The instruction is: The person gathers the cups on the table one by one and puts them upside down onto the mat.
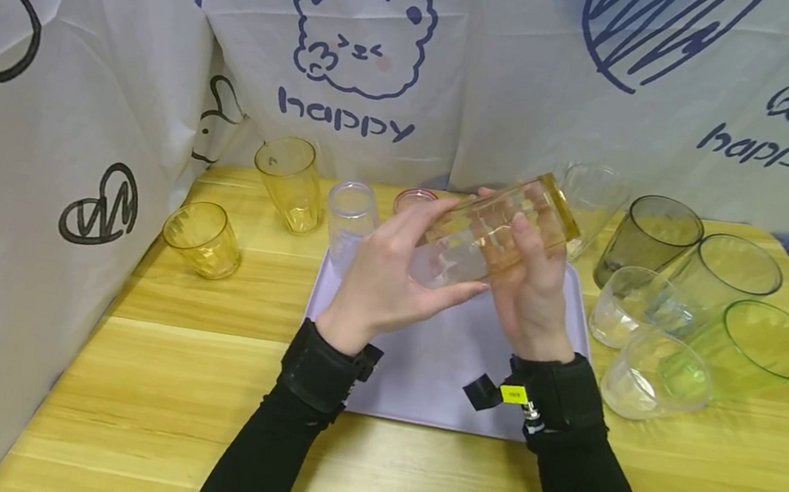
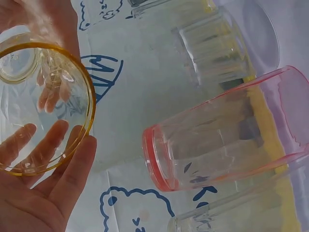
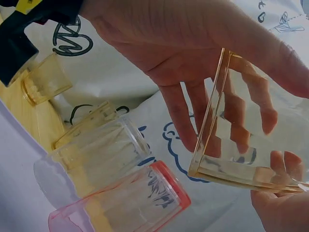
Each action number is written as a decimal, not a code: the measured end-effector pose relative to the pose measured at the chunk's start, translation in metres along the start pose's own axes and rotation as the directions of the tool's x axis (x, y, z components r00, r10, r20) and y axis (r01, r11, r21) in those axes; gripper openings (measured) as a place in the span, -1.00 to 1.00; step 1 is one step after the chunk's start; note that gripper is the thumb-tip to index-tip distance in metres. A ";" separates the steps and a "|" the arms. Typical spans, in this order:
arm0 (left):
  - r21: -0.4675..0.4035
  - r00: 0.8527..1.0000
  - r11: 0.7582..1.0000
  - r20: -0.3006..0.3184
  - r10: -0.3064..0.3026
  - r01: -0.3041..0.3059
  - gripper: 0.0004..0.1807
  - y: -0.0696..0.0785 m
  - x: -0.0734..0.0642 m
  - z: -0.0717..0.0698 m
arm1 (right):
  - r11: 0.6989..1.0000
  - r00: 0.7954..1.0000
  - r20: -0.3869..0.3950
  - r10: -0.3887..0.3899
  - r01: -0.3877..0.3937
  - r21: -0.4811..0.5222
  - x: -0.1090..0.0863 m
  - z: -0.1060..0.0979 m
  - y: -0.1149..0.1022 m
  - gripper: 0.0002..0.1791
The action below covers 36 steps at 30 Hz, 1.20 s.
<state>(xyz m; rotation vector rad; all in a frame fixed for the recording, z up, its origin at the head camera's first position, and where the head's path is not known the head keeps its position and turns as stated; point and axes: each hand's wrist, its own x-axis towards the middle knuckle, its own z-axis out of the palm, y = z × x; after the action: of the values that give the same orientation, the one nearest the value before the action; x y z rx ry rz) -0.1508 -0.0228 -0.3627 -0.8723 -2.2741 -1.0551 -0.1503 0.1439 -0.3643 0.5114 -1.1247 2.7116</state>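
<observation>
Both hands hold one amber-tinted drinking glass (image 1: 495,231), tilted above the lavender tray (image 1: 423,368). My left hand (image 1: 386,278) grips its lower left end, the thumb stretched along the underside. Around the upper right end, where a thick amber band shows, is my right hand (image 1: 528,290), thumb in front and fingers behind. The right wrist view shows the fingers through the clear wall of the glass (image 3: 241,121). Behind the hands, an upside-down glass with a red base (image 2: 159,159) and an upside-down clear glass (image 1: 352,211) stand at the tray's back edge.
At the left stand a short yellow glass (image 1: 202,240) and a taller one (image 1: 289,185). On the right are a dark grey glass (image 1: 645,243), a blue-grey glass (image 1: 727,276), a green glass (image 1: 758,352) and two small clear tumblers (image 1: 656,375). A printed cloth (image 1: 510,69) hangs behind.
</observation>
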 end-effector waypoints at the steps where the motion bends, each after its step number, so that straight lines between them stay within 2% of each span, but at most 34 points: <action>1: 0.001 1.000 1.000 0.007 -0.006 0.006 -0.05 0.000 0.000 0.000 | 1.000 1.000 -0.005 0.001 -0.001 -0.013 0.000 0.000 0.000 -0.48; 11: 0.029 0.993 0.998 0.110 -0.050 0.047 -0.06 -0.002 0.000 -0.001 | 0.999 0.999 -0.035 0.001 -0.002 -0.037 0.001 -0.002 -0.002 -0.55; 19: 0.052 0.985 0.998 0.170 -0.037 0.028 -0.13 -0.005 0.001 -0.004 | 0.995 0.998 -0.057 -0.015 0.009 -0.101 0.003 -0.005 -0.005 -0.64; 24: 0.067 0.989 0.997 0.143 -0.037 0.027 -0.30 -0.010 0.002 -0.008 | 0.990 0.994 -0.084 -0.064 0.052 -0.134 0.006 -0.009 -0.009 -0.70; 32: 0.183 0.987 0.973 0.056 -0.151 0.139 -0.38 -0.021 0.000 -0.018 | 0.960 0.977 -0.085 -0.195 0.172 -0.219 0.012 -0.020 -0.014 -0.66; 36: 0.255 0.981 0.950 0.031 -0.193 0.179 -0.39 -0.027 -0.001 -0.020 | 0.938 0.968 -0.138 -0.210 0.160 -0.307 0.013 -0.023 -0.018 -0.60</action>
<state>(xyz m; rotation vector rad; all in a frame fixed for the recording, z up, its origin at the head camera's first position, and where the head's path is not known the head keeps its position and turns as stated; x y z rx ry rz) -0.1668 -0.0524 -0.3652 -0.5997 -2.5083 -0.8002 -0.1630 0.1729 -0.3633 0.3169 -1.3281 2.3224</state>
